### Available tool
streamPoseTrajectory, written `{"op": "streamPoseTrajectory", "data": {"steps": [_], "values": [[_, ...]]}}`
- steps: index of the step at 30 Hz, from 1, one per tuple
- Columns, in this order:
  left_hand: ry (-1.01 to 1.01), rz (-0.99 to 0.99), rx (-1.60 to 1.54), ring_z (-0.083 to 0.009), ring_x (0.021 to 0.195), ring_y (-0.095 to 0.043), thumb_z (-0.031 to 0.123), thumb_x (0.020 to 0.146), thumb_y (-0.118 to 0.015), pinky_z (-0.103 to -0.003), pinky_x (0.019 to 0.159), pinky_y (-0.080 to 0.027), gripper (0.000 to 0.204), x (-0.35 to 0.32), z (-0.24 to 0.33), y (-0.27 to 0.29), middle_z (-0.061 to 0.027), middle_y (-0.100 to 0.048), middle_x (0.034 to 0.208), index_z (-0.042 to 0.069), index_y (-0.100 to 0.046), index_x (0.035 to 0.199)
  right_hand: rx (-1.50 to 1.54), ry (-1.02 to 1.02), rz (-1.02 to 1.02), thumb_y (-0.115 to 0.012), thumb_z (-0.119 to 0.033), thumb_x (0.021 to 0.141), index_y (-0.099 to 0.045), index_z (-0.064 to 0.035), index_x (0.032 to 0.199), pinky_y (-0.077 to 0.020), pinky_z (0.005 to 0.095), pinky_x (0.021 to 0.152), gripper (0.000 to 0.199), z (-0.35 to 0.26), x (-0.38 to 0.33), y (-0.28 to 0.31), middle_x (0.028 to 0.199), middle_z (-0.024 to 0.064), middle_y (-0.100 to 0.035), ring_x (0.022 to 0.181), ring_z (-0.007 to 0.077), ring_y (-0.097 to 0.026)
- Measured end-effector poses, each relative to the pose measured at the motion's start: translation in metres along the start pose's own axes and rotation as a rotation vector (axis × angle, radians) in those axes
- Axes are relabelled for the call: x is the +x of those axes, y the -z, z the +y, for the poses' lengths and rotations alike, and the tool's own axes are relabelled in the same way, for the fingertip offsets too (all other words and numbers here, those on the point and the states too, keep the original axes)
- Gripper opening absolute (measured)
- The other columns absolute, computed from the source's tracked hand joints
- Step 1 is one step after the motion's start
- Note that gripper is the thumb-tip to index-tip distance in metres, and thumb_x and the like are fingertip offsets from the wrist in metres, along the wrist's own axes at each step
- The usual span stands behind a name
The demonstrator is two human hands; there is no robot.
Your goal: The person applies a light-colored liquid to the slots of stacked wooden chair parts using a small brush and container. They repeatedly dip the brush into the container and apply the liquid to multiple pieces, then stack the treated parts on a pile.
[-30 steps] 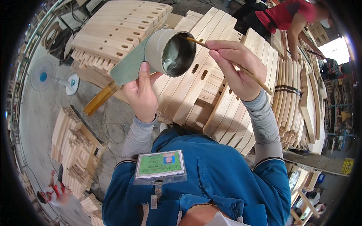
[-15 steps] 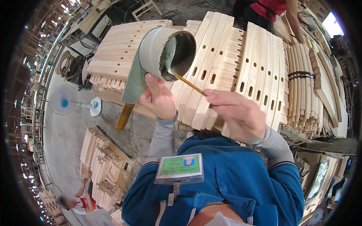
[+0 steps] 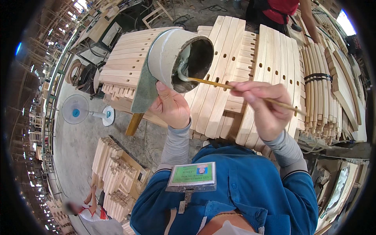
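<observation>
A grey-white round pot (image 3: pixel 159 58), like a cut length of thick tube, is tipped with its dark mouth facing right. Pale, wet-looking paste (image 3: pixel 182 69) clings to the inside. My left hand (image 3: pixel 172 107) grips the pot from below, thumb up near its lower rim. A stiff green sheet (image 3: pixel 141 93) lies against the pot's left side, beside that hand. Between the fingers of my right hand (image 3: pixel 271 109) is a thin wooden stick (image 3: pixel 211 83). Its far tip is inside the mouth, touching the paste; the other end sticks out past my hand.
Slotted wooden slats (image 3: pixel 224 43) lie in rows under my hands. Strapped curved wood pieces (image 3: pixel 319 94) stand to the right. A person in red (image 3: pixel 280 9) is at the far right, another person (image 3: pixel 94 211) at lower left. A fan (image 3: pixel 75 112) stands on the floor near a wood stack (image 3: pixel 113 172).
My right hand has turned upward and shifted right, so the stick lies flatter and more of it shows. The stick's tip stays in the pot. Pot and left hand appear slightly further right.
</observation>
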State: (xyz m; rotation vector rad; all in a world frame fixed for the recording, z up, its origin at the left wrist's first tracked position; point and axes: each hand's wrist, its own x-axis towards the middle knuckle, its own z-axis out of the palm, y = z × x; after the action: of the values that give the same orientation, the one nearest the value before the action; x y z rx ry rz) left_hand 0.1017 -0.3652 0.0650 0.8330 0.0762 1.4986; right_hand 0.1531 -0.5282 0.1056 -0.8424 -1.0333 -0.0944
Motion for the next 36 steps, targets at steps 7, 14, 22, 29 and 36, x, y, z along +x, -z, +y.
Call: {"op": "streamPoseTrajectory", "data": {"steps": [7,14,22,29,36], "values": [[-0.002,-0.262,-0.045,-0.0095,0.082,-0.054,0.007,0.084,-0.056,-0.025,0.081,-0.041,0.011,0.002,0.005,0.009,-0.0056,-0.061,0.087,0.001,-0.058,0.074,0.007,-0.129,0.009,-0.046,0.015,0.08,-0.046,0.0072,0.09,-0.0516,0.0348,0.078,0.013,-0.005,0.002,0.004,0.094,0.0266,-0.057,0.09,0.0279,-0.059],[0.033,-0.18,-0.047,-0.0106,0.086,-0.054,0.006,0.083,-0.056,-0.025,0.082,-0.041,0.007,0.002,-0.003,0.015,-0.0056,-0.06,0.095,0.0,-0.058,0.088,-0.108,0.073,-0.203,-0.045,0.018,0.077,-0.047,0.0072,0.091,-0.0509,0.0378,0.079,0.018,0.007,0.004,0.006,0.095,0.0257,-0.057,0.093,0.0327,-0.058],[0.077,-0.116,-0.062,-0.0123,0.082,-0.056,0.007,0.083,-0.057,-0.026,0.078,-0.043,0.008,0.0,0.006,-0.001,-0.0069,-0.061,0.095,0.0,-0.06,0.087,-0.068,0.018,-0.174,-0.048,0.016,0.078,-0.047,0.0049,0.093,-0.0496,0.039,0.081,0.018,0.008,0.006,0.017,0.095,0.025,-0.057,0.095,0.0338,-0.057],[0.095,-0.121,-0.004,-0.0128,0.071,-0.057,0.013,0.083,-0.059,-0.024,0.063,-0.046,0.017,0.004,0.001,-0.001,-0.0085,-0.062,0.08,0.001,-0.061,0.073,0.003,-0.102,-0.041,-0.05,0.015,0.076,-0.048,0.01,0.085,-0.0514,0.038,0.077,0.01,0.007,-0.009,0.003,0.093,0.026,-0.057,0.092,0.0336,-0.058],[0.243,-0.003,0.171,-0.019,0.08,-0.06,0.018,0.088,-0.049,-0.032,0.075,-0.052,0.026,0.007,0.003,0.018,-0.014,-0.058,0.096,-0.005,-0.053,0.1,-0.173,-0.326,0.164,-0.055,-0.009,0.083,-0.05,0.0057,0.076,-0.0537,0.0289,0.065,0.017,0.024,0.041,0.05,0.074,0.0173,-0.061,0.071,0.0218,-0.064]]}}
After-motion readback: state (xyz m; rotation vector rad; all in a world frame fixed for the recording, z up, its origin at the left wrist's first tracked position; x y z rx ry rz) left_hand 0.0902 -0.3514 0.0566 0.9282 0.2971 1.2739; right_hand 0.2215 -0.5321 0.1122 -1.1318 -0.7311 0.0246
